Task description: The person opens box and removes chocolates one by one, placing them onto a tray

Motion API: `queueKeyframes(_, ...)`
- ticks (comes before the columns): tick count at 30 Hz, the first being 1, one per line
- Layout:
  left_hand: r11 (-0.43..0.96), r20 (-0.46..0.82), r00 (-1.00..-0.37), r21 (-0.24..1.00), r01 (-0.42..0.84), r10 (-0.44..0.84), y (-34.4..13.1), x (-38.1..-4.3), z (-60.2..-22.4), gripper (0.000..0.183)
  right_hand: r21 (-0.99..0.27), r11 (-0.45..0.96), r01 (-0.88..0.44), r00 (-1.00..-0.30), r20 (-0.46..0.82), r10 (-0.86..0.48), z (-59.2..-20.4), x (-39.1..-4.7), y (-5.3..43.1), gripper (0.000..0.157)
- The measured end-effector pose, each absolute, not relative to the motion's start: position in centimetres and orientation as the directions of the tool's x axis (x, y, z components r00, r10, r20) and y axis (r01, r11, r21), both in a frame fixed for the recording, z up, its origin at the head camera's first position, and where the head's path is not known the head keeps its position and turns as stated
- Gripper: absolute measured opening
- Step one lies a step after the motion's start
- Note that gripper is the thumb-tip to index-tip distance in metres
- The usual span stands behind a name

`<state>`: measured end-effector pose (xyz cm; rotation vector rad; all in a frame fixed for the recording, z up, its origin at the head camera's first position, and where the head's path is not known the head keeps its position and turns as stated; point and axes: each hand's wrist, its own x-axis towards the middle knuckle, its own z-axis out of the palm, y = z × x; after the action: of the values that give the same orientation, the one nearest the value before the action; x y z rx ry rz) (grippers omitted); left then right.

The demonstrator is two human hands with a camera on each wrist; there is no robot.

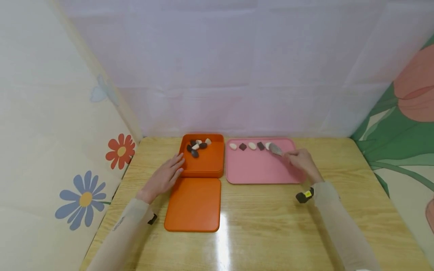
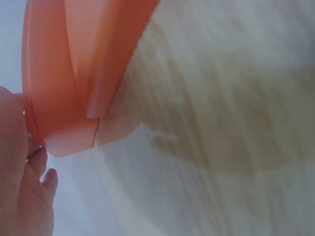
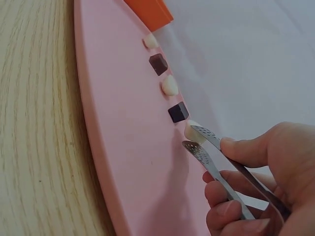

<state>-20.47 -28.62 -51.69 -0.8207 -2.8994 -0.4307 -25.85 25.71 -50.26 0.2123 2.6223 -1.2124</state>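
Observation:
My right hand (image 1: 301, 162) grips metal tongs (image 3: 216, 167) with perforated tips, thumb on one arm and fingers on the other. The tips are spread beside a white piece (image 3: 193, 132), which ends a row along the far edge of the pink tray (image 1: 261, 169). White oval pieces and dark blocks alternate in that row, among them a dark block (image 3: 178, 112) and a white oval (image 3: 169, 86). With fingers extended, my left hand (image 1: 164, 177) touches the left side of the orange box (image 1: 205, 163). Inside the box lie several dark and white pieces (image 1: 202, 145).
An orange lid (image 1: 193, 205) lies flat on the wooden table (image 1: 264, 226), in front of the box. The pink tray stands close to the box's right side. A pale cloth wall (image 1: 237, 75) rises behind the table, with flower-patterned panels at left and right.

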Motion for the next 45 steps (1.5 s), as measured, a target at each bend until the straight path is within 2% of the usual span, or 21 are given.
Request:
queueKeyframes(7,0.807,0.166,-0.827,0.184,0.561,0.537,-28.7,-19.7,-51.0,0.049,-0.735,0.635,0.238,-0.959,-0.281,0.034,-50.7,-25.6,25.8,0.054)
queueKeyframes(18,0.784,0.308,-0.783,0.153,0.602,0.541,-29.3,-18.7,-50.7,0.046,-0.747,0.627,0.221,-0.964,-0.266,0.022,-50.9,-25.5,25.8,0.053)
queueKeyframes(27,0.773,0.353,-0.779,0.195,0.603,0.519,-29.0,-18.7,-50.5,0.04,-0.761,0.597,0.254,-0.961,-0.27,0.064,-50.7,-25.4,26.0,0.052)
queueKeyframes(34,0.776,0.348,-0.79,0.22,0.592,0.504,-29.0,-18.8,-50.5,0.042,-0.754,0.598,0.271,-0.956,-0.281,0.08,-49.9,-25.1,26.1,0.06)
queueKeyframes(45,0.777,0.354,-0.808,0.266,0.57,0.471,-28.6,-18.7,-50.5,0.039,-0.765,0.631,0.131,-0.99,-0.134,0.042,-48.7,-25.3,23.8,0.053)
